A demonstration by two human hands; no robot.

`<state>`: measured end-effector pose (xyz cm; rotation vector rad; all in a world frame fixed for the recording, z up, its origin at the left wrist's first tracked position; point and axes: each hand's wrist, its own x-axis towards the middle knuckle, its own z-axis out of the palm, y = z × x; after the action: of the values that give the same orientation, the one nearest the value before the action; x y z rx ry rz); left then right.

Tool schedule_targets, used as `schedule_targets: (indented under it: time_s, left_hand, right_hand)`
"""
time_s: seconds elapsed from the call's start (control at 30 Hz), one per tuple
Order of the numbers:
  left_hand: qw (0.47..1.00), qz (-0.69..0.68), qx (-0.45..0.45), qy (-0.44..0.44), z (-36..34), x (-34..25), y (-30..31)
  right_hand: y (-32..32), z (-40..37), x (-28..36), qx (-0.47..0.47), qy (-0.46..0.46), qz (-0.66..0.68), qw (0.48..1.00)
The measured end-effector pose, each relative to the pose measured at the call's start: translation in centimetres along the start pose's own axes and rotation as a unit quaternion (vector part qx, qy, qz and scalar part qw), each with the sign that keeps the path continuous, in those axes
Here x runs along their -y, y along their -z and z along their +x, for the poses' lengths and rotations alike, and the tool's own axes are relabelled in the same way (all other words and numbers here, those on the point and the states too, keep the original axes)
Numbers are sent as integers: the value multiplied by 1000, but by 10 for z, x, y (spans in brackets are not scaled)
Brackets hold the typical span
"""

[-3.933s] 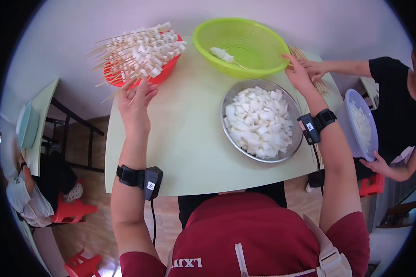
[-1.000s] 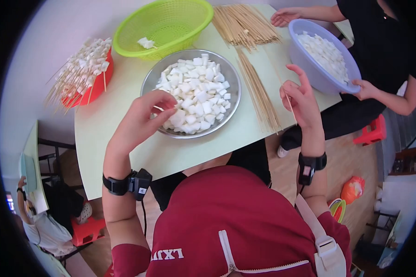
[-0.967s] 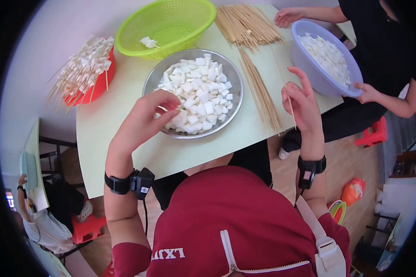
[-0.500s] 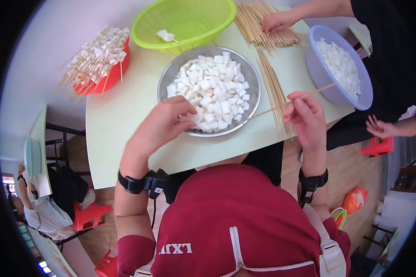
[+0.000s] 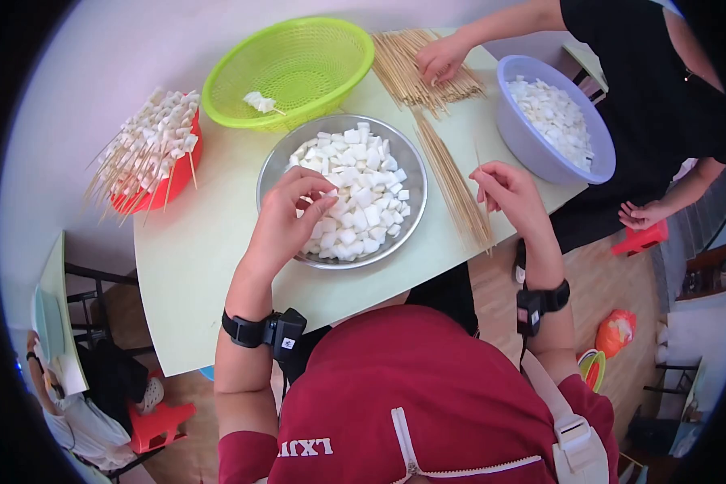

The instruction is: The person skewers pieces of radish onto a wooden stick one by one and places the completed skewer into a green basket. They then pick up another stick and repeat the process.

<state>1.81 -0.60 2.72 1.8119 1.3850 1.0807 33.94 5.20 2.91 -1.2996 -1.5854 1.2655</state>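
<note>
A steel bowl (image 5: 260,194) full of white cubes (image 5: 371,214) sits in front of me on the table. My left hand (image 5: 290,211) reaches over its near left side, thumb and fingertips pinched around a white cube (image 5: 333,193). To the right of the bowl, my right hand (image 5: 512,196) is closed on a thin bamboo skewer (image 5: 477,152), held nearly upright in the fingers. Just left of that hand lies a narrow row of loose skewers (image 5: 448,173) on the table. What the cubes are made of cannot be told.
A green colander (image 5: 218,89) holding one loaded skewer (image 5: 260,102) stands behind the bowl. Filled skewers (image 5: 149,137) rest in a red basin (image 5: 172,192) at left. A co-worker's hand (image 5: 444,59) touches a skewer pile (image 5: 399,68), near a lilac basin (image 5: 532,149) of white pieces.
The skewer in my right hand has turned from slanting across towards the bowl to nearly upright. My left fingers have drawn together on a cube. The whole view has shifted slightly.
</note>
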Motion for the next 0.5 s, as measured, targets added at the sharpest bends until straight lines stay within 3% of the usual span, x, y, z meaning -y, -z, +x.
schedule_targets:
  time_s: [0.07, 0.17, 0.37, 0.5]
  left_hand:
    - [1000, -15, -4, -4, -1, 4, -3]
    - [998, -63, -20, 4, -5, 19, -9]
    - [995, -84, -62, -11, -4, 24, -14]
    - [996, -70, -59, -9, -5, 25, -14]
  right_hand:
    - [8, 18, -22, -49, 8, -155, 987]
    - [18, 38, -52, -74, 2, -264, 962]
    - [3, 53, -45, -78, -1, -373, 925]
    - [-2, 86, -22, -85, 57, -414, 905]
